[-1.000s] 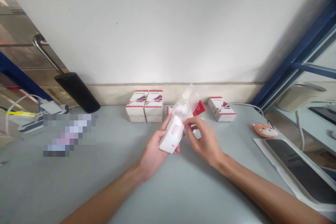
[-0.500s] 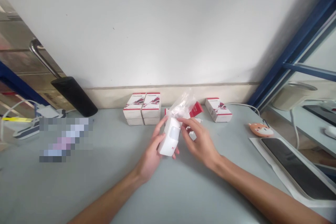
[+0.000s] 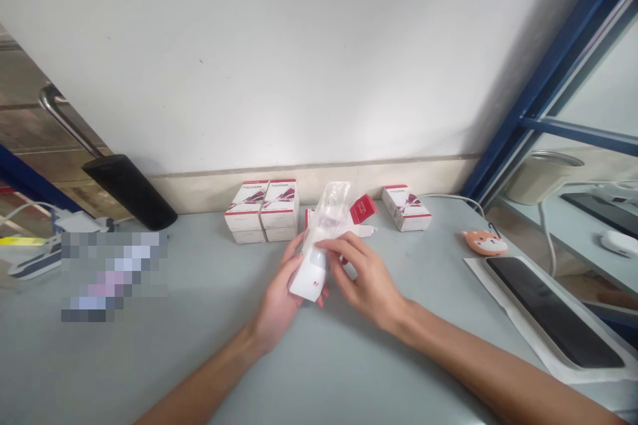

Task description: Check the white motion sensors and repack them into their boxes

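Observation:
My left hand (image 3: 278,299) grips a small white plastic device (image 3: 309,277) with a red mark near its lower end, held just above the grey table (image 3: 209,352). A clear plastic bag (image 3: 333,207) stands up from the device's top end. My right hand (image 3: 363,277) is closed over the device's upper part, fingers curled across it where the bag meets it. Behind the hands lies an open red and white box (image 3: 359,210), partly hidden by the bag.
Two stacked pairs of red and white boxes (image 3: 262,207) stand against the wall; one more box (image 3: 405,206) lies to the right. An orange animal-shaped thing (image 3: 484,242) and a tablet (image 3: 551,309) sit at right. A black cylinder (image 3: 128,190) leans at left.
The device has tilted and dropped a little toward the table. My right hand has slid from the bag's edge onto the device's upper part. The bag now stands narrower and straighter.

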`<state>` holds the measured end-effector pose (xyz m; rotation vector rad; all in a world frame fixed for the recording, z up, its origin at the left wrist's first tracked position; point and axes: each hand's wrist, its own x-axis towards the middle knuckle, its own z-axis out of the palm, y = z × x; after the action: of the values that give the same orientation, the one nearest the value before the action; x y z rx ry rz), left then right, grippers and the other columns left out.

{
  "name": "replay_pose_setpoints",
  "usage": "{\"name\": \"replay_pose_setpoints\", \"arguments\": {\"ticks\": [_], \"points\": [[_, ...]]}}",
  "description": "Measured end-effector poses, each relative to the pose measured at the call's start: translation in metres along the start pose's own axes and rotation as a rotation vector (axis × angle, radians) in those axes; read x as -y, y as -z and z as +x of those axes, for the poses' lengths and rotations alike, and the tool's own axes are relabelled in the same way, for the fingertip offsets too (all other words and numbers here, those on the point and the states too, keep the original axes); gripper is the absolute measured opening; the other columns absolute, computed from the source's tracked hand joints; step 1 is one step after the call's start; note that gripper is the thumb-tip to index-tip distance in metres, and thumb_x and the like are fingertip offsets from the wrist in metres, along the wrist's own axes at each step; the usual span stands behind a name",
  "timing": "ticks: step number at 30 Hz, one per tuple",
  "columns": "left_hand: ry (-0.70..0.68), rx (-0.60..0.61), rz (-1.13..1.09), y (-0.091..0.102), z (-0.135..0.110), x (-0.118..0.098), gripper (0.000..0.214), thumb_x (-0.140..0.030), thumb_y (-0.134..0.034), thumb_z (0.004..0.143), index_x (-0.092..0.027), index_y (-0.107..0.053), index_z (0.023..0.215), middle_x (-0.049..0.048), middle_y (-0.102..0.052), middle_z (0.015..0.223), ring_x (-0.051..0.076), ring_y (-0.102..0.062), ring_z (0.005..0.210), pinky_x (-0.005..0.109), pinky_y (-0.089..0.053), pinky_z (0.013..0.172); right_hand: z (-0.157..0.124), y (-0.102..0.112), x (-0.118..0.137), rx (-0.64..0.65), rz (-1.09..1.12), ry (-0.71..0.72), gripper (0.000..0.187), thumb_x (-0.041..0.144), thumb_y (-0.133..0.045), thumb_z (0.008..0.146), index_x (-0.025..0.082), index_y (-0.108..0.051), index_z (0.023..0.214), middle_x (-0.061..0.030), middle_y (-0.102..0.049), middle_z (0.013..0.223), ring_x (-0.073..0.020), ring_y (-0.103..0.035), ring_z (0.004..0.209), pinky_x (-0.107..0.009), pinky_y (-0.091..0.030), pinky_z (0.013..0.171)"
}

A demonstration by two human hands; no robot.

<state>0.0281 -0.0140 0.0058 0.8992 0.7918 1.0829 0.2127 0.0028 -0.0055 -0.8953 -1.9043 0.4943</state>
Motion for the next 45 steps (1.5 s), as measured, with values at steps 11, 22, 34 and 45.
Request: {"name": "replay_pose_setpoints", "arguments": {"ticks": [11, 22, 34, 45], "points": [[0.02, -0.042, -0.18, -0.001, 0.003, -0.01, 0.034, -0.038, -0.057, 0.102, -0.024, -0.051, 0.133, 0.0091, -0.074, 0.115, 0.023, -0.073, 0.084, 0.035, -0.055, 0.068, 0.003, -0.006, 0.012, -0.01, 0.442, -0.341, 0.015, 0.04, -0.054, 0.105, 0.026, -0.048, 0.105, 0.0023, -0.068, 0.082, -0.0164, -0.068, 0.074, -0.036, -0.055, 0.081], [-0.121, -0.083, 0.161, 0.013, 0.013, -0.001, 0.023, -0.043, -0.066, 0.099, -0.027, -0.057, 0.113, 0.0014, -0.069, 0.119, 0.019, -0.064, 0.104, 0.03, -0.049, 0.087, 0.013, 0.011, -0.001, 0.134, 0.443, -0.382, 0.035, 0.052, -0.059, 0.102, 0.022, -0.067, 0.118, -0.0091, -0.074, 0.118, -0.0249, -0.07, 0.107, -0.044, -0.056, 0.098], [-0.262, 0.068, 0.533, 0.026, 0.009, -0.005, 0.047, -0.028, -0.071, 0.095, -0.027, -0.062, 0.141, 0.0105, -0.064, 0.145, 0.032, -0.057, 0.133, 0.039, -0.043, 0.111, 0.008, 0.024, -0.028, 0.411, -0.079, -0.193, 0.016, 0.035, -0.064, 0.101, 0.029, -0.069, 0.116, -0.0057, -0.074, 0.118, -0.0271, -0.07, 0.102, -0.044, -0.057, 0.087], [-0.15, 0.081, 0.829, 0.039, 0.014, -0.002, 0.07, -0.038, -0.084, 0.082, -0.031, -0.057, 0.146, 0.0088, -0.062, 0.148, 0.034, -0.054, 0.138, 0.047, -0.044, 0.115, 0.004, 0.018, -0.026, 0.502, -0.32, -0.152, 0.03, 0.024, -0.064, 0.099, 0.024, -0.065, 0.129, -0.0116, -0.064, 0.14, -0.0336, -0.064, 0.122, -0.051, -0.057, 0.097]]}}
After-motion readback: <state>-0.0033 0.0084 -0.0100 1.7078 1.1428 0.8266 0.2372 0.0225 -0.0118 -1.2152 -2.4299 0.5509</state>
